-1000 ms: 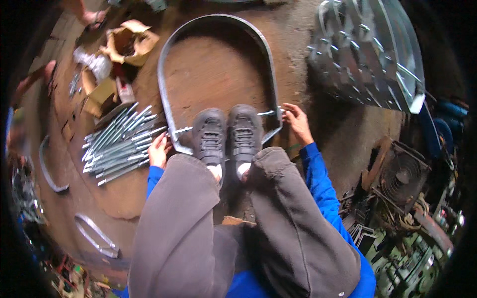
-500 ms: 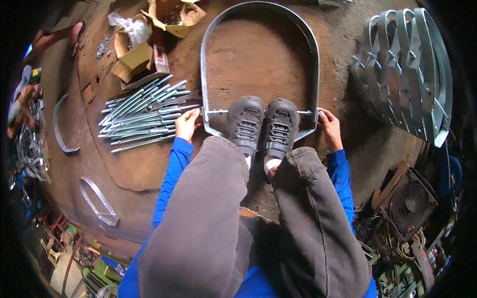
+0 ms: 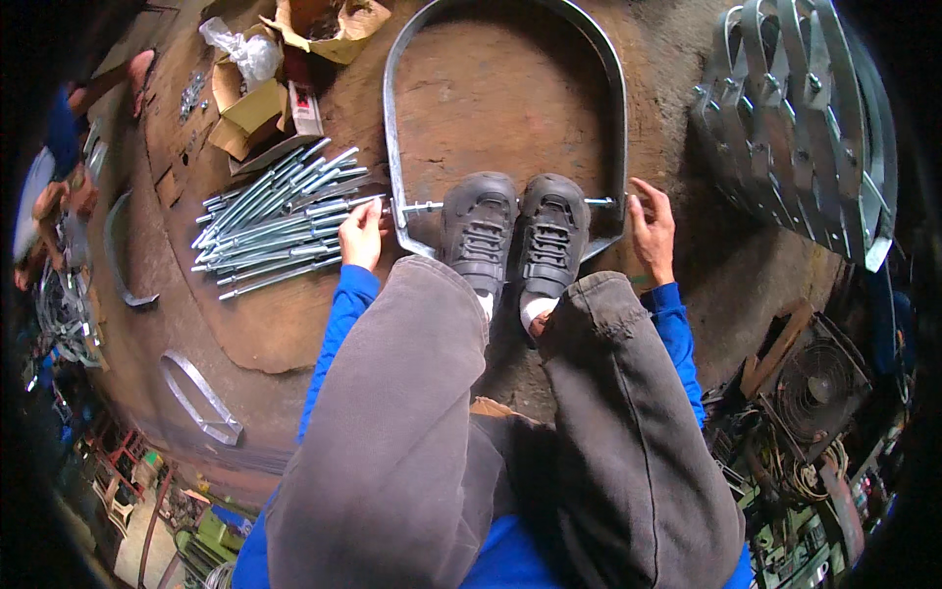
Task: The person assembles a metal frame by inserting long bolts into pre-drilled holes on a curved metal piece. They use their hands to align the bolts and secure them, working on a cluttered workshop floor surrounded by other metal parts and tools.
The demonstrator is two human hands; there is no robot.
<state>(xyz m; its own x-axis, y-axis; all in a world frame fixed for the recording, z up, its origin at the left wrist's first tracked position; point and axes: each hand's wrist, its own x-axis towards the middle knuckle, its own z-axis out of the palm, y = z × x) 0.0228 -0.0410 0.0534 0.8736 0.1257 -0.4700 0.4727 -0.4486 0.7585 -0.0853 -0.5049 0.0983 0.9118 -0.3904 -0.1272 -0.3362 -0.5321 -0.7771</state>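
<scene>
A large galvanized U-shaped metal clamp (image 3: 391, 118) lies flat on the floor, its curve away from me. A threaded rod (image 3: 424, 207) crosses its near end, and my black shoes rest over the rod's middle. Just outside the left side, by the rod's end, my left hand (image 3: 361, 238) pinches its thumb and fingers together. What it grips is too small to tell. My right hand (image 3: 654, 234) is beside the clamp's right side, fingers apart and holding nothing. A pile of threaded rods (image 3: 280, 231) lies left of my left hand.
Several finished-looking clamps (image 3: 785, 128) stand stacked at the right. Opened cardboard boxes (image 3: 257, 108) sit at the upper left. A curved strap (image 3: 116, 250) and a narrow metal loop (image 3: 201, 398) lie at the left. Another person (image 3: 61, 187) works at the far left; a fan (image 3: 812, 391) is lower right.
My right hand's fingers have come off the rod's right end and spread apart. My left hand has shifted slightly at the rod's left end. The whole view has tilted a little.
</scene>
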